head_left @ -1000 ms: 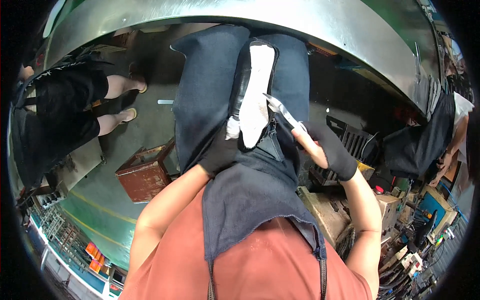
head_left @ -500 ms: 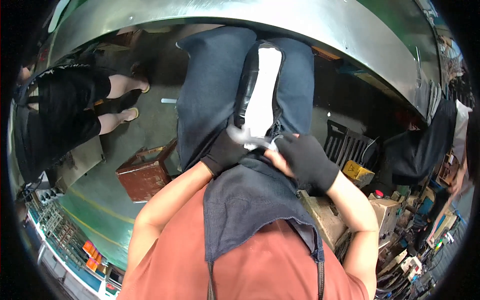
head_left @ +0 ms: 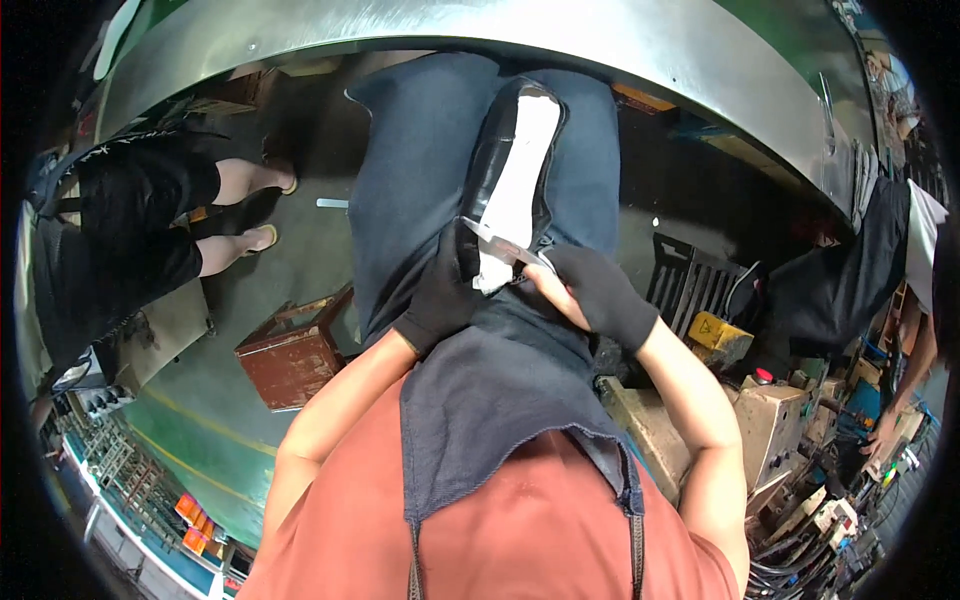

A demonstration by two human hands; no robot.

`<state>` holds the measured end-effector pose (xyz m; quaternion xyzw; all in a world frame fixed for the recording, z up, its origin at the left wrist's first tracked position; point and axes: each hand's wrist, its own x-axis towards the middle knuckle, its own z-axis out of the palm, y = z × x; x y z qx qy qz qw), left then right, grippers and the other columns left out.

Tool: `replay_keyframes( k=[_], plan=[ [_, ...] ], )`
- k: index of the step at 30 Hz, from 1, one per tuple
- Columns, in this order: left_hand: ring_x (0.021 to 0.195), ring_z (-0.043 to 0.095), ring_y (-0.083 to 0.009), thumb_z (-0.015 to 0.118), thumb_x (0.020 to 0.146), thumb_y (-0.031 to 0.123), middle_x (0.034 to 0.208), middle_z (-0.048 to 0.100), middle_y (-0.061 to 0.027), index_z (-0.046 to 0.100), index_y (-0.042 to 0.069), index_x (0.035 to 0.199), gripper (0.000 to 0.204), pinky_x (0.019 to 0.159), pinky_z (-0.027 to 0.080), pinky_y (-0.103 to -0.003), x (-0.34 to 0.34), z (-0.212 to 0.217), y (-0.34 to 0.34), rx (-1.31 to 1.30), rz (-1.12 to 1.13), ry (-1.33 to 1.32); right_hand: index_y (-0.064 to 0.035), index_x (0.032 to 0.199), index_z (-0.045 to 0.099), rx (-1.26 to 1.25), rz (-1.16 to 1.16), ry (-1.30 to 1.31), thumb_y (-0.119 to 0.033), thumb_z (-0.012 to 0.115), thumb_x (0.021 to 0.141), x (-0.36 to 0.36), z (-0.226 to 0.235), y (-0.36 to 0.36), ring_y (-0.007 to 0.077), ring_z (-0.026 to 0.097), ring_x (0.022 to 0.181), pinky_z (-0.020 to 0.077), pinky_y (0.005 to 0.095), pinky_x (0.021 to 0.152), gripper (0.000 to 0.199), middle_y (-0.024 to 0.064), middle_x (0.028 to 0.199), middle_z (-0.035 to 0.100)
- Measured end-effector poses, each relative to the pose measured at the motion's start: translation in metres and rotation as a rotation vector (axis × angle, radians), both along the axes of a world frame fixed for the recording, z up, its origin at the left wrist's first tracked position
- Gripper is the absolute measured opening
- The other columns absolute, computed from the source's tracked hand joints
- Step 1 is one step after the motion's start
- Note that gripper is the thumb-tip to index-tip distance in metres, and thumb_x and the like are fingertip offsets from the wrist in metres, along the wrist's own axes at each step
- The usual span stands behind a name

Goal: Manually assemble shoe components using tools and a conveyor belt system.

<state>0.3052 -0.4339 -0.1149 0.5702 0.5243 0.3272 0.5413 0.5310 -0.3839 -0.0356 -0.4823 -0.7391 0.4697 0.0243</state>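
Note:
Across my lap lies a black shoe upper (head_left: 487, 170), its white underside (head_left: 520, 185) facing up and its far end between my thighs. My left hand (head_left: 442, 295), in a black fingerless glove, is closed on the near left edge of the shoe. A thin silver knife (head_left: 512, 248) is held in my right hand (head_left: 598, 290), gloved the same way with the thumb bare. Its blade slants across the near part of the white underside, with the tip toward my left hand. Below the blade, the white near end looks crumpled.
A curved metal bench edge (head_left: 480, 25) runs along the far side. A brown wooden stool (head_left: 290, 365) stands at left, near another person's legs (head_left: 240, 180). To the right are a dark slatted chair (head_left: 680, 280), a yellow box (head_left: 718, 338) and machinery with a red button (head_left: 763, 376).
The pale, motion-blurred shape between my hands now shows as a sharp blade across the shoe. My right hand has dropped slightly left and the shoe's near end shows more.

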Motion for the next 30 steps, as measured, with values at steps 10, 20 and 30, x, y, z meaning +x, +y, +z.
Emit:
replay_keyframes(
  k=[10, 20, 30],
  plan=[
    [0.113, 0.062, -0.0263, 0.081, 0.077, 0.006, 0.123, 0.061, -0.0128, 0.042, 0.003, 0.141, 0.075, 0.102, 0.047, -0.038, -0.108, 0.140, 0.050, 0.158, -0.055, 0.315, -0.0012, 0.082, 0.060, 0.098, -0.036, 0.093, -0.031, 0.060, 0.096, 0.045, 0.029, -0.007, 0.0391, 0.057, 0.068, 0.0440, 0.0422, 0.061, 0.032, 0.0187, 0.072, 0.057],
    [0.146, 0.028, -0.0331, 0.071, 0.089, 0.029, 0.156, 0.029, -0.0271, 0.018, -0.004, 0.153, 0.089, 0.119, 0.023, -0.037, 0.029, -0.007, 0.068, 0.127, 0.084, 0.017, -0.0003, 0.087, 0.054, -0.165, -0.367, 0.164, -0.029, 0.054, 0.101, 0.071, 0.041, -0.021, 0.0159, 0.046, 0.068, 0.0397, 0.0313, 0.064, 0.032, 0.0059, 0.072, 0.048],
    [0.145, 0.030, -0.0380, 0.069, 0.088, 0.020, 0.154, 0.029, -0.0311, 0.019, -0.009, 0.151, 0.086, 0.117, 0.029, -0.039, 0.037, -0.002, 0.027, 0.053, -0.002, -0.047, -0.0039, 0.083, 0.065, 0.258, 0.257, -0.455, -0.033, 0.053, 0.095, 0.012, 0.071, 0.033, 0.0364, 0.065, 0.069, 0.0508, 0.0468, 0.063, 0.034, 0.0173, 0.075, 0.064]
  ],
)
